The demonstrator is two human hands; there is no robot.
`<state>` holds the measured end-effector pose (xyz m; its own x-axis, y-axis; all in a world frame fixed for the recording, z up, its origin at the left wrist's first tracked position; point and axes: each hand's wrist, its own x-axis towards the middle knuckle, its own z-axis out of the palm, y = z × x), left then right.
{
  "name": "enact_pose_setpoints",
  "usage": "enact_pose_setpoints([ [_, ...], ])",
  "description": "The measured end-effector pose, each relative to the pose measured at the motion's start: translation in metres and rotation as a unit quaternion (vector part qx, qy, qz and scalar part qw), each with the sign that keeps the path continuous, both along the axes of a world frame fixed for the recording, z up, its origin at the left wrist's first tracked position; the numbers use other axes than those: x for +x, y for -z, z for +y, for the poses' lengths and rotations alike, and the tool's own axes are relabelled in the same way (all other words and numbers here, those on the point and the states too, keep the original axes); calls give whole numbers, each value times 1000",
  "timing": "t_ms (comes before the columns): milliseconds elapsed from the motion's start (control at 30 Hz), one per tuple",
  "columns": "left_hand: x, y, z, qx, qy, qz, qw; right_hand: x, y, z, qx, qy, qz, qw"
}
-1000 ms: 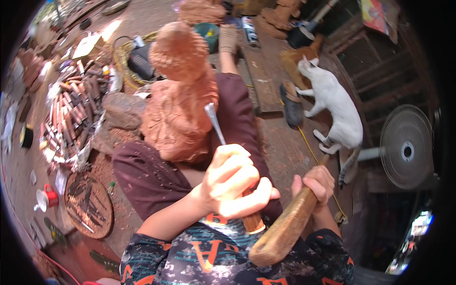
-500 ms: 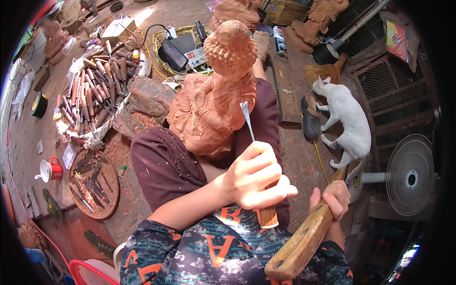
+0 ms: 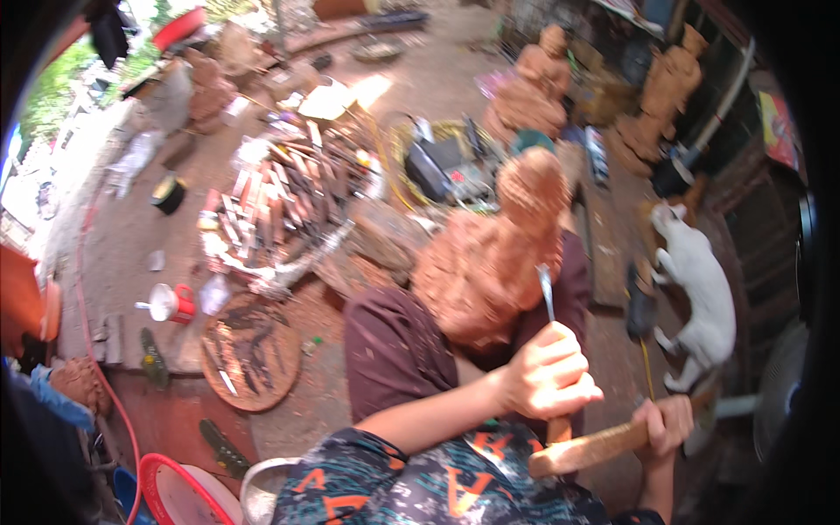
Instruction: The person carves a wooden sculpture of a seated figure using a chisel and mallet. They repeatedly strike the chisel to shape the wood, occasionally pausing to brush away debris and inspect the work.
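Left hand (image 3: 547,372): at lower centre of the frame, fingers curled tight into a fist around the wooden handle of a chisel (image 3: 549,302); no gap shows between fingers and handle.
Chisel: stands nearly upright, its thin metal blade rising from the fist; the tip lies against the lower right side of the carving, just under its head.
Right hand (image 3: 667,424): at lower right, closed around the thin end of a wooden mallet (image 3: 588,448); fingers wrap the grip fully.
Mallet: lies almost level, thick end pointing left, right beside the butt of the chisel handle under the left fist; whether the two touch cannot be told.
Carving (image 3: 490,262): a reddish-brown wooden figure with a rounded, knobbly head, at centre right of the frame, resting on the person's lap across a dark maroon trouser leg (image 3: 394,350).
Hands to each other: apart, the left higher and nearer the centre, the right lower and to the right.
Tool spread (image 3: 280,206): many chisels with wooden handles laid out on the floor at upper centre-left.
Round board (image 3: 252,350): on the floor at lower left, a few tools on it.
Red cup (image 3: 171,303): left of the board.
White animal (image 3: 700,297): lying on the floor at the right edge.
More carvings (image 3: 534,92): standing at the upper right.
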<state>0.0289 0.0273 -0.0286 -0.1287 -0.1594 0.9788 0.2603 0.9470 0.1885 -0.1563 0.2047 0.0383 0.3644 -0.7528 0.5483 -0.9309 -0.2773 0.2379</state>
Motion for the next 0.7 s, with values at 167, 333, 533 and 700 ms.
enact_pose_setpoints([
  [167, 7, 7, 1, -5, -3, -21, 1000, -8, 12, -9, -59, -118, -43, 990],
  [333, 8, 7, -1, -5, -7, -31, 999, -3, 15, -4, -23, -51, -27, 998],
  [533, 6, 8, 0, -14, -11, -36, 999, -2, 17, 4, 12, 10, -38, 999],
  [700, 7, 3, -1, -18, -15, -30, 999, -5, 17, -4, -20, -56, -63, 996],
])
